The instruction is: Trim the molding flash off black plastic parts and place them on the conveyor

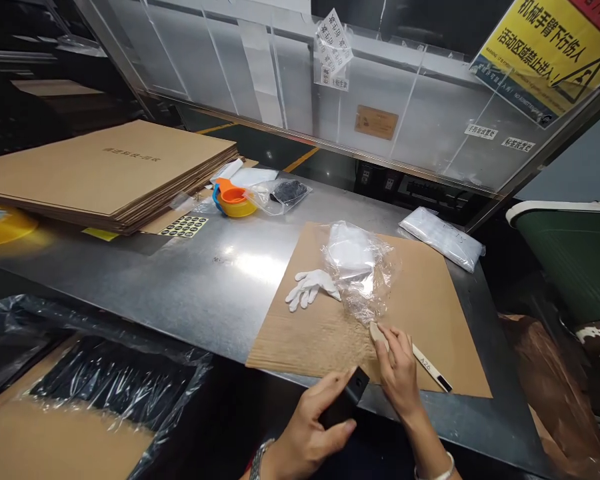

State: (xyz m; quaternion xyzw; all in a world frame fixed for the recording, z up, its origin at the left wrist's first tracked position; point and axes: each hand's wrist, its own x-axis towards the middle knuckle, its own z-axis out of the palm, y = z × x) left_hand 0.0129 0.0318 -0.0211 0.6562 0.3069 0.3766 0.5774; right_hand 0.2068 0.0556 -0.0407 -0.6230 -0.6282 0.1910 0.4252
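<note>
A steel table [190,287] carries a brown cardboard sheet [430,293] near the right edge, with a stack of flat cardboard [105,167] far left. On the sheet lie a crumpled clear plastic bag [360,270] and, just left of it, a white glove [310,288]. The left hand [310,427] is closed around a small black block [347,399] at the table's near edge. The right hand [397,370] has its fingers pressed on a pale flat piece [379,331] beside a labelled white strip [430,367].

The block hangs past the table edge, so a loose grip could drop it. The slack bag could drag along if the fingers catch it.
</note>
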